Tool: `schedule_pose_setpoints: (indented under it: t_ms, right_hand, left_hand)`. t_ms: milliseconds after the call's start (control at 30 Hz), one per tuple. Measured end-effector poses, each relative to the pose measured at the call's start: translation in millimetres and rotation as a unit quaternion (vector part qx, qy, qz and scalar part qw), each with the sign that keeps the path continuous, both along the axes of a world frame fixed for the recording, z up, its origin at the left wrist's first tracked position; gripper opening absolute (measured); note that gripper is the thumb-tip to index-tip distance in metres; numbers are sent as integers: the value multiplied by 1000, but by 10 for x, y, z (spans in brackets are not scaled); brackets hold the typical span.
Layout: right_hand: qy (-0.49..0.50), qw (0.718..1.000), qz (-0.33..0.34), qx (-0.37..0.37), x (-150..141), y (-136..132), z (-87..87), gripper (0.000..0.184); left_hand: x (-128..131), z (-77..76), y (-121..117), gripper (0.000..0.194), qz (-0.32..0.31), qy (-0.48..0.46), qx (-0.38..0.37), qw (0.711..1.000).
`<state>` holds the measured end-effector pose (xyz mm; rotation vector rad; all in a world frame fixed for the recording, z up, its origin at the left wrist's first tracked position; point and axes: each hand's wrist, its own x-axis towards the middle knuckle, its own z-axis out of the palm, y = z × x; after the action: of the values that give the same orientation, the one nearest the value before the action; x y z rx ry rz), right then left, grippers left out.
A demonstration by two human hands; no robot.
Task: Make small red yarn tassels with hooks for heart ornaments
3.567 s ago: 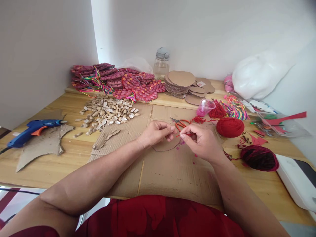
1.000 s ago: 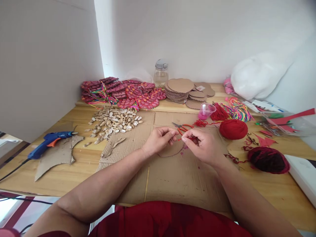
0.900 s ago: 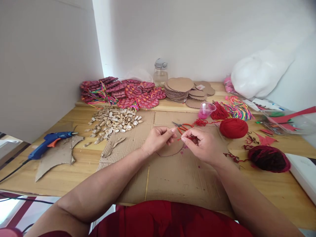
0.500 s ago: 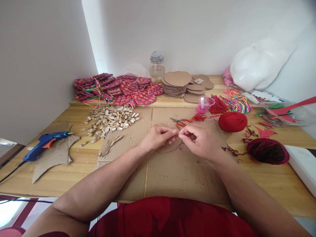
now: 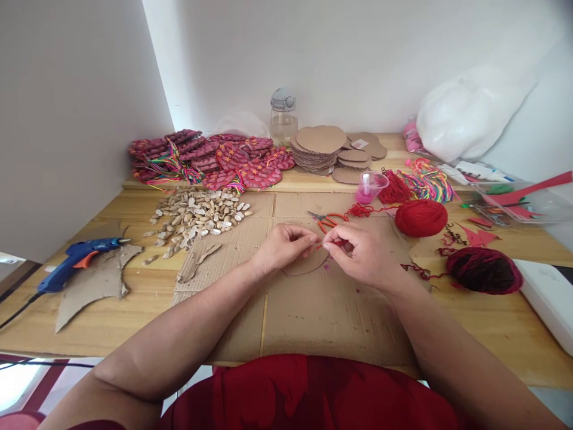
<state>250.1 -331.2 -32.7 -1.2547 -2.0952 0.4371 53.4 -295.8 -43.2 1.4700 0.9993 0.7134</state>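
Observation:
My left hand (image 5: pixel 286 246) and my right hand (image 5: pixel 362 251) meet over the middle of a cardboard sheet (image 5: pixel 308 316), both closed in a pinch. A short piece of red yarn (image 5: pixel 319 245) shows between the fingertips; the rest of it is hidden by the fingers. Just beyond my hands lie orange-handled scissors (image 5: pixel 329 222). From a red yarn ball (image 5: pixel 421 218) at the right, a loose strand (image 5: pixel 360 209) runs left toward the scissors. A curved line is drawn on the cardboard under my hands.
Peanut shells (image 5: pixel 201 215) lie left of centre, near a blue glue gun (image 5: pixel 74 263) on a cardboard scrap. Decorated red pieces (image 5: pixel 242 161), a bottle (image 5: pixel 283 116) and cardboard discs (image 5: pixel 320 140) line the back shelf. A pink cup (image 5: pixel 371 188) and dark yarn ball (image 5: pixel 484 270) are rightward.
The whole view has shifted slightly. My hands keep nearly the same pinched pose, with the red yarn still between them.

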Motion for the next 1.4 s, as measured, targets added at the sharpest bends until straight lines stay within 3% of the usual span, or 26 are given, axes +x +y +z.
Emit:
schedule_pose_setpoints:
  t_ms: [233, 600, 933, 1167, 1300, 1400]
  right_hand:
    - [13, 1000, 11, -5, 3, 8, -41, 8]
    - [11, 1000, 18, -13, -11, -2, -5, 10]
    - [18, 999, 17, -28, 2, 5, -32, 9]
    - [14, 1000, 13, -11, 11, -16, 55, 9]
    - [8, 1000, 3, -1, 13, -31, 71, 8]
    - [13, 1000, 3, -1, -3, -24, 54, 8]
  left_hand:
    - [-11, -73, 17, 33, -52, 5, 65, 997]
    - [19, -76, -16, 18, -18, 52, 91, 994]
    - [5, -101, 14, 26, -46, 31, 59, 997]
    - [-24, -38, 26, 38, -49, 18, 19, 998]
    - [-17, -4, 21, 44, 9, 17, 47, 999]
    - [7, -4, 1, 33, 2, -12, 78, 997]
